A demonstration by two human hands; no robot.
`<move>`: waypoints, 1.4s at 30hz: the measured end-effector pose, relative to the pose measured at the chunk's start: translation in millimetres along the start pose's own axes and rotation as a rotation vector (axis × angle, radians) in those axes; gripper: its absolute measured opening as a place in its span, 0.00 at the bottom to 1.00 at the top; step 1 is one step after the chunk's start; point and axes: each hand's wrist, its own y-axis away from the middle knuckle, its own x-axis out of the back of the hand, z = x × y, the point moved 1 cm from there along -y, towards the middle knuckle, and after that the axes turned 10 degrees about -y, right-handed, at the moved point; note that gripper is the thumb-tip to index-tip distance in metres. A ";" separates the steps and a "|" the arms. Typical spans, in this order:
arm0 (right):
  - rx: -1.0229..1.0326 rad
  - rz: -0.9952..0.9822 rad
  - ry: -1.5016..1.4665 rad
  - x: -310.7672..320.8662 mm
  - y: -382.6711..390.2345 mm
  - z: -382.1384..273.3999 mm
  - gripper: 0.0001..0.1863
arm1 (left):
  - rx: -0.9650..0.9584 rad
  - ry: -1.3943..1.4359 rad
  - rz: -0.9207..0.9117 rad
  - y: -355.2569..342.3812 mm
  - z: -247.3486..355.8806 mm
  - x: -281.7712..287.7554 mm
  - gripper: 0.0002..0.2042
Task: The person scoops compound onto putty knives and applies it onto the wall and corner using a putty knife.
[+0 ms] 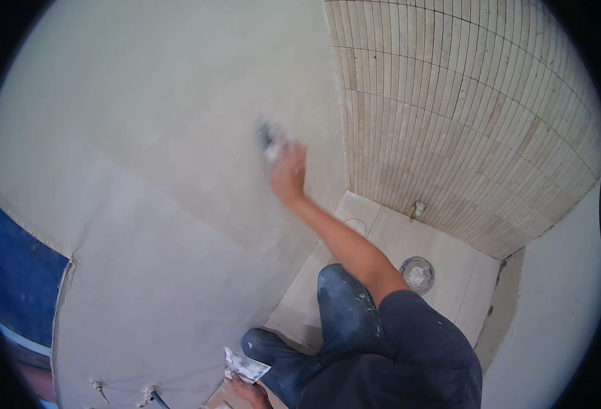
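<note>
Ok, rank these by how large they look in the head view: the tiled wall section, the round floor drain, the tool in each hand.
1. tiled wall section
2. round floor drain and the smeared trowel at the left hand: look alike, unranked
3. tool in the right hand: blurred, partly hidden

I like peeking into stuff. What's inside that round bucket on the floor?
The round bucket holds pale plaster or filler paste, smeared up its inner wall. The paste covers the bottom, so anything beneath it is hidden.

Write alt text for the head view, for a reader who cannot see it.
A person's right hand presses a blurred trowel against a pale plastered wall. The left hand, low in the picture, holds a plaster-smeared blade near a knee in dark trousers. To the right are a tiled wall and a round container on the floor.
</note>
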 end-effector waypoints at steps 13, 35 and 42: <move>-0.542 0.061 -0.162 28.6 -82.2 140.4 0.19 | 0.008 -0.025 -0.084 8.6 15.3 -10.9 0.36; -0.018 -0.370 -0.147 44.7 154.1 17.4 0.25 | -0.097 0.017 -0.136 19.7 43.3 -25.8 0.20; -0.575 -0.061 -0.043 3.6 9.7 172.9 0.22 | -0.019 0.039 -0.062 16.7 32.0 -3.2 0.25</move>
